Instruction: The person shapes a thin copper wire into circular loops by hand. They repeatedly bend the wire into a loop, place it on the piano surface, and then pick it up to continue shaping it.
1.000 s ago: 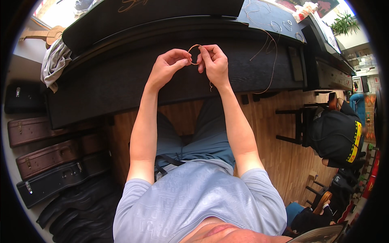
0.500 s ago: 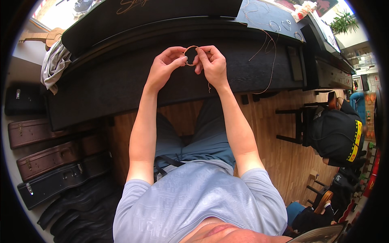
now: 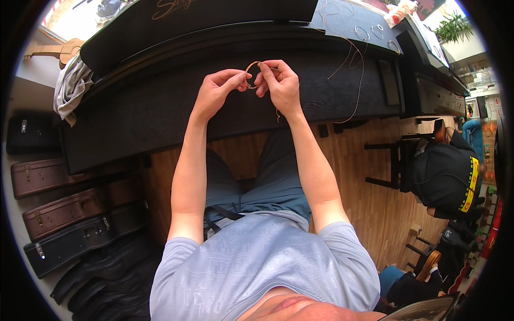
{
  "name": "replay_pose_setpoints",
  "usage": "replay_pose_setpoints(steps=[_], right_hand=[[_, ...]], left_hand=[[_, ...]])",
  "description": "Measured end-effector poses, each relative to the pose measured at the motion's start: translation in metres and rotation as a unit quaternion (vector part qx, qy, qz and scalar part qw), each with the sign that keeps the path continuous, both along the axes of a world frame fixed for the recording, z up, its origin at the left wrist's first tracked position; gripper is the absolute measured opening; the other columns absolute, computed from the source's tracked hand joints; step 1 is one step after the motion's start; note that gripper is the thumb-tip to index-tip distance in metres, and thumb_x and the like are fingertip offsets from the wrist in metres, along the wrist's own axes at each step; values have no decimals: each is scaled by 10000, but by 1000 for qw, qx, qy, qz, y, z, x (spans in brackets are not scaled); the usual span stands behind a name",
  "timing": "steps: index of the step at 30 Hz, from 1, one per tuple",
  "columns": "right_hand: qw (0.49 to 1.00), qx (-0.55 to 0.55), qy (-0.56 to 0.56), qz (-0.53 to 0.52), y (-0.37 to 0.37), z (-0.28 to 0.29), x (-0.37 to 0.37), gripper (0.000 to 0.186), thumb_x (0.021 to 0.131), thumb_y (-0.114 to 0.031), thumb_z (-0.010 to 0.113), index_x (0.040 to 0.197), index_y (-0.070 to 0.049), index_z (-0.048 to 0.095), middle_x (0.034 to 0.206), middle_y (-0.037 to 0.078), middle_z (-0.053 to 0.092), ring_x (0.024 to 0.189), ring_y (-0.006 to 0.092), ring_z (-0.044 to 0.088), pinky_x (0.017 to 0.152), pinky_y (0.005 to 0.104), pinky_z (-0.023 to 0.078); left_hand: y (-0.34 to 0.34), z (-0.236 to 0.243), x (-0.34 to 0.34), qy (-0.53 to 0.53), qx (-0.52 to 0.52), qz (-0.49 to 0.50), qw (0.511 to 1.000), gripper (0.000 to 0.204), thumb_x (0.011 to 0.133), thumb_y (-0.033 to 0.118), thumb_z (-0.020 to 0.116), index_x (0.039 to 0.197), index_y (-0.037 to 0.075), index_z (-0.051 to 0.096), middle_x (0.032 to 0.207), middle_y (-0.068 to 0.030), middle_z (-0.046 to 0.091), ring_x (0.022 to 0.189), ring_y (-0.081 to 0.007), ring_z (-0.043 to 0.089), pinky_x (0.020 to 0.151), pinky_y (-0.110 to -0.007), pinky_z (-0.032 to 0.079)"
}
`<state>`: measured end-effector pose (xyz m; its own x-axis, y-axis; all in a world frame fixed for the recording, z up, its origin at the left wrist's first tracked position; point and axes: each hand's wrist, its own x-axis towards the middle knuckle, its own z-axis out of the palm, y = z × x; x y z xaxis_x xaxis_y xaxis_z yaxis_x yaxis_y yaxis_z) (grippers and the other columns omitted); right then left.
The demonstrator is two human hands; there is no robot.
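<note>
Above a black piano's closed lid (image 3: 160, 101), I hold a small loop of thin copper-coloured cord (image 3: 249, 66) between my two hands. My left hand (image 3: 214, 96) pinches the loop's left side between thumb and fingertips. On its right side, my right hand (image 3: 282, 91) closes thumb and forefinger on the same cord, with the other fingers curled beneath. A short loose end of cord (image 3: 278, 114) hangs below my right hand. The fingers partly hide the lower part of the loop.
A blue-grey sheet (image 3: 337, 18) at far right carries several loose, coiled cords; one long thin cord (image 3: 363, 75) trails over the lid's front edge. Grey cloth (image 3: 74, 83) drapes the left end. Instrument cases (image 3: 64, 214) stand left. To the right sits a person in black (image 3: 441, 171).
My left fingertips have shifted slightly on the loop and drawn a little lower. The loop has turned a little and sits slightly further right. My right hand is almost unmoved.
</note>
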<state>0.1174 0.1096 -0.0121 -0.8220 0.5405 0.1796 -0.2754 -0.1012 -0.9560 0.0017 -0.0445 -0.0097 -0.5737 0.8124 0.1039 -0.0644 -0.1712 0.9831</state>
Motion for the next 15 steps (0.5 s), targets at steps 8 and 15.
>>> replay_pose_setpoints(steps=[8,15], right_hand=[[1000,19,8,0,-1,-3,0,151,1009,-118,624,1064,20,652,731,69,673,547,101,617,498,227,494],[999,32,9,-10,-3,-1,1,143,997,-124,644,1042,9,674,724,48,669,545,88,604,499,220,480]], left_hand=[[2,2,5,22,-17,46,999,204,946,202,716,1009,8,730,854,-22,702,804,-92,644,805,-266,530],[4,1,6,33,-23,70,997,217,933,213,739,1031,20,725,885,-14,707,831,-87,655,797,-257,527]])
